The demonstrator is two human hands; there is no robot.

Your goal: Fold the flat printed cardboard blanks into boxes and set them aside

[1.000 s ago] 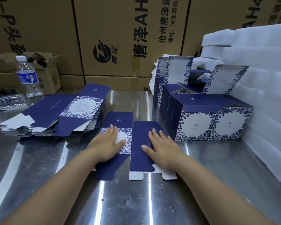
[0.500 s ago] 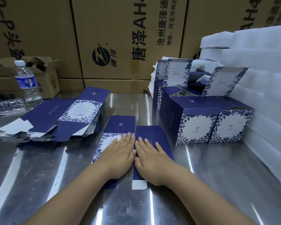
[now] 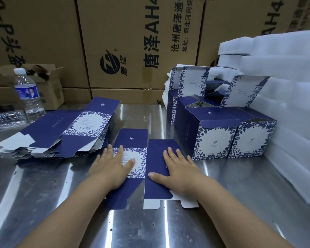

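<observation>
A flat navy and white floral cardboard blank (image 3: 132, 138) lies on the steel table (image 3: 240, 185) in front of me. My left hand (image 3: 111, 165) presses flat on its white printed panel. My right hand (image 3: 179, 170) presses flat on its plain navy panel, fingers straight and spread. A stack of flat blanks (image 3: 64, 133) sits at the left. Several folded boxes (image 3: 222, 136) stand at the right, some with lids open.
A water bottle (image 3: 28, 93) and a crushed clear bottle (image 3: 5, 117) stand at the far left, by a small open carton (image 3: 50, 83). White foam sheets (image 3: 284, 104) pile up along the right edge. Large brown cartons (image 3: 132, 42) wall off the back.
Both hands met at the blank's middle half a second ago and have now slid apart, left hand leftwards and right hand rightwards, pressing the blank flat.
</observation>
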